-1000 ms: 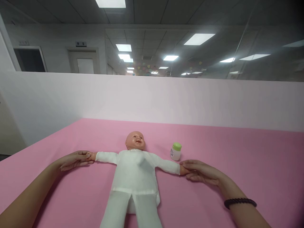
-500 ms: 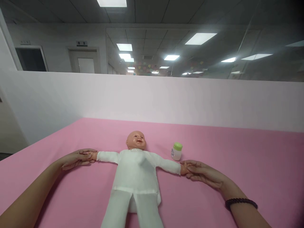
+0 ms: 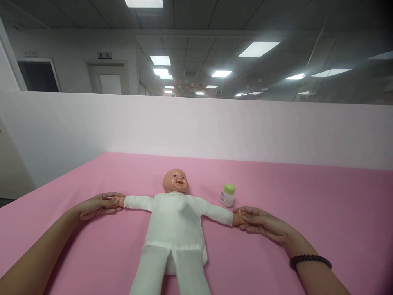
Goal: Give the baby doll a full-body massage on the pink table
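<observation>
A baby doll in a white cloth body lies face up on the pink tabletop, its arms stretched out to both sides. My left hand is closed around the doll's small hand on the left, thumb over it. On the right, my right hand pinches the doll's other hand between thumb and fingers. Just beyond that arm stands a small white bottle with a green lid, apart from my fingers. The doll's lower legs run out of the bottom of the view.
A low white partition borders the far side of the table, with glass above it. Behind it are a door, a dark window and ceiling lights. A dark braided bracelet circles my right wrist.
</observation>
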